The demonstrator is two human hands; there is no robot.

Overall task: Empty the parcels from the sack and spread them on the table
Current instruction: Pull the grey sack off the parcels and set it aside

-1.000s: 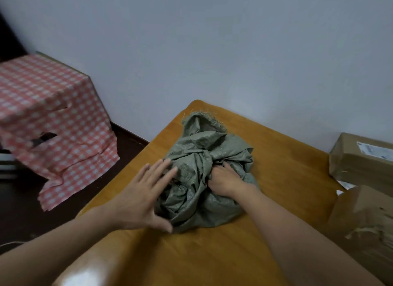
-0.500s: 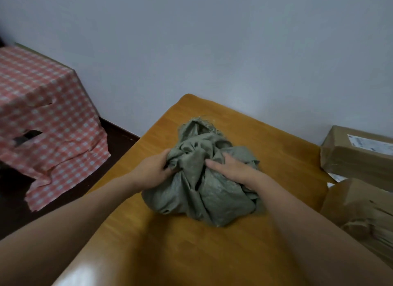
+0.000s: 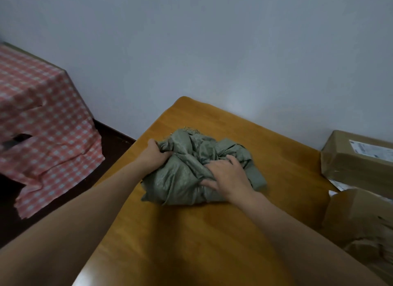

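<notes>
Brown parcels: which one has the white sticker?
The far parcel by the wall; the near parcel shows only crumpled brown wrapping.

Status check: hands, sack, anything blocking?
Left hand and right hand both grip the sack. Sack crumpled on the table. Brown parcels lie at right edge; nothing blocks.

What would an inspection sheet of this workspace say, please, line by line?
Surface: wooden table, glossy orange-brown top.
Job's things: crumpled green sack lies on the table; labelled brown box and crumpled brown parcel at its right side.
Clutter: nothing seen.
Hands: left hand grips the sack's left edge; right hand grips its folds.
Cables: nothing seen.
Surroundings: grey wall; red checked cloth on the left.
</notes>
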